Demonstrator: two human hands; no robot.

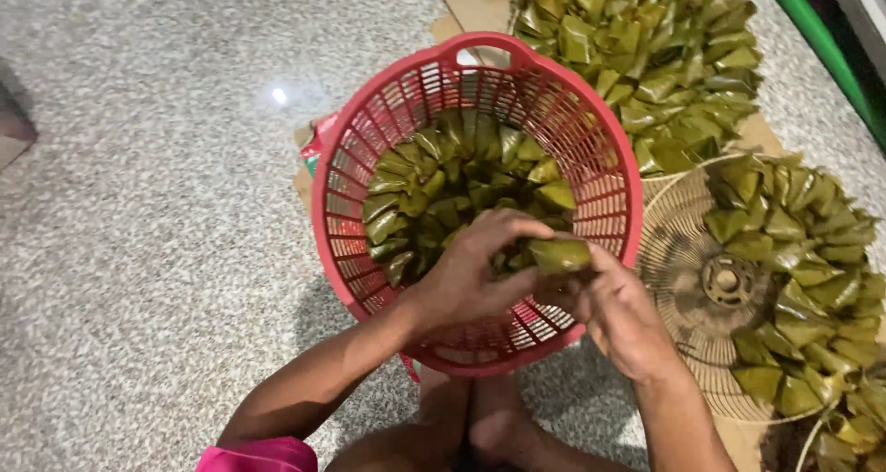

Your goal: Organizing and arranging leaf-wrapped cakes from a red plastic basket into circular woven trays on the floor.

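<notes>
Green leaf parcel (559, 254), both hands pinching it

Both forearms come in from 6 o'clock and meet near the centre. The left hand (466, 274) lies palm down, its fingers (503, 225) curled toward 2 o'clock. The right hand (620, 310) sits just beside it at 3 o'clock, its fingers (574, 292) pinched leftward, touching the left hand.

Speckled floor (157, 250) lies open leftward; the fan grille (688, 278) and leaf parcels (646, 57) crowd the right.
</notes>
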